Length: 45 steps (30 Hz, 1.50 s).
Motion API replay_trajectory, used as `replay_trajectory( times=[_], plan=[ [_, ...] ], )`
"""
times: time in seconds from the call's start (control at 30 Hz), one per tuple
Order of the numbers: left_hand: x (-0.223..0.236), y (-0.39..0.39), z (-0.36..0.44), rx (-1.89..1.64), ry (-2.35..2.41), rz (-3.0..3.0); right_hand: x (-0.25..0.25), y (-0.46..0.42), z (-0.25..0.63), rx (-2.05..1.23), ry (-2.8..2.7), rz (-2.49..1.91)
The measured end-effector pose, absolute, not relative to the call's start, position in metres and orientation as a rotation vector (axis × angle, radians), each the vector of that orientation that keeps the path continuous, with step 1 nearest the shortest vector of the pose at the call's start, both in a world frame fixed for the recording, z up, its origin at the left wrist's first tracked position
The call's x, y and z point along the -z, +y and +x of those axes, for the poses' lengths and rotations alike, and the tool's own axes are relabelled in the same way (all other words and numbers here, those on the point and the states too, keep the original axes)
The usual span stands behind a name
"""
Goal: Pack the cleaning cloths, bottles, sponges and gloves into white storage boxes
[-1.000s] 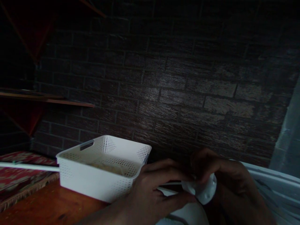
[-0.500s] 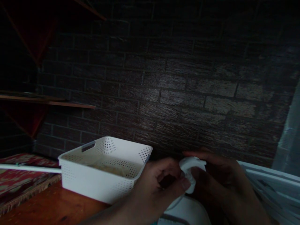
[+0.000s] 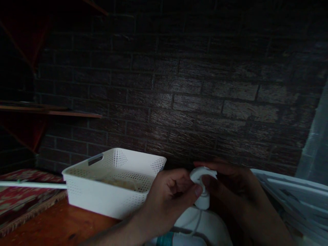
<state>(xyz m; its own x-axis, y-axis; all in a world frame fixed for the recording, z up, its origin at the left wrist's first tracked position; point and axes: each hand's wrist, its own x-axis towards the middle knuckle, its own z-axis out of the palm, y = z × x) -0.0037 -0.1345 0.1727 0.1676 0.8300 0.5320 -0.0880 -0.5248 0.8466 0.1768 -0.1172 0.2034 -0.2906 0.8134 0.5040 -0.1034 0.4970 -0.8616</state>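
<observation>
Both hands grip a small white plastic piece (image 3: 203,201) with a rounded top and a short round collar; its exact kind I cannot tell. My left hand (image 3: 167,201) pinches it from the left between thumb and fingers. From the right, my right hand (image 3: 238,194) closes on it, thumb pressed to its front. A thin pale tube or cord (image 3: 197,222) curves down from under the collar. Below the hands lies a white and teal object (image 3: 165,239), cut off by the bottom edge. Behind it shows a rounded whitish thing (image 3: 217,227).
A white perforated basket (image 3: 102,198) stands on the wooden surface (image 3: 87,225), something pale inside it. At right are clear plastic containers or lids (image 3: 299,194). A white rod (image 3: 33,185) crosses a red patterned cloth (image 3: 23,201). Wooden shelves (image 3: 74,113) jut from the dark brick wall (image 3: 179,99).
Both hands have shifted slightly left with the white piece. It has been turned more upright, so its collar now shows. More of the teal object has come into view.
</observation>
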Motion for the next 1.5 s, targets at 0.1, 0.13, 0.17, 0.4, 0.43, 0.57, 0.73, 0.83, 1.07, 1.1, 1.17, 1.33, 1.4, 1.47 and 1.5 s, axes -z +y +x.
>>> replay_trajectory(
  times=[0.1,0.13,0.17,0.4,0.43,0.57,0.73,0.83,1.07,1.1,1.17,1.33,1.4,1.47,1.5],
  plan=[
    [-0.177,-0.132,-0.004,-1.475,0.644,1.588,-0.204,-0.117,0.178,-1.084,-1.557,-0.666],
    [-0.178,-0.131,-0.004,-1.475,0.629,1.562,-0.204,-0.116,0.178,-1.126,-1.543,-0.675],
    [-0.179,-0.13,-0.005,-1.474,0.614,1.536,-0.203,-0.116,0.179,-1.17,-1.529,-0.678],
    [-0.184,-0.123,-0.014,-1.533,0.542,1.416,-0.197,-0.112,0.181,-1.241,-1.483,-0.587],
    [-0.185,-0.123,-0.016,-1.539,0.546,1.413,-0.197,-0.112,0.18,-1.221,-1.499,-0.576],
    [-0.188,-0.124,-0.016,-1.552,0.534,1.389,-0.2,-0.113,0.178,-1.167,-1.539,-0.571],
    [-0.188,-0.122,-0.015,-1.568,0.496,1.314,-0.2,-0.11,0.174,-1.208,-1.539,-0.553],
    [-0.189,-0.118,-0.017,-1.583,0.475,1.282,-0.202,-0.109,0.171,-1.217,-1.53,-0.496],
    [-0.199,-0.107,-0.031,-1.714,0.441,1.204,-0.208,-0.11,0.174,-0.928,-1.661,-0.583],
    [-0.201,-0.106,-0.034,-1.736,0.433,1.185,-0.209,-0.11,0.174,-0.899,-1.668,-0.595],
    [-0.204,-0.104,-0.039,-1.778,0.418,1.15,-0.209,-0.11,0.174,-0.846,-1.665,-0.604],
    [-0.208,-0.101,-0.049,-1.829,0.426,1.111,-0.206,-0.107,0.171,-0.786,-1.63,-0.594],
    [-0.206,-0.1,-0.049,-1.808,0.424,1.117,-0.203,-0.106,0.171,-0.811,-1.607,-0.613],
    [-0.202,-0.099,-0.047,-1.755,0.421,1.134,-0.199,-0.105,0.17,-0.855,-1.575,-0.643],
    [-0.201,-0.098,-0.045,-1.72,0.419,1.146,-0.198,-0.105,0.17,-0.874,-1.56,-0.657]
  ],
)
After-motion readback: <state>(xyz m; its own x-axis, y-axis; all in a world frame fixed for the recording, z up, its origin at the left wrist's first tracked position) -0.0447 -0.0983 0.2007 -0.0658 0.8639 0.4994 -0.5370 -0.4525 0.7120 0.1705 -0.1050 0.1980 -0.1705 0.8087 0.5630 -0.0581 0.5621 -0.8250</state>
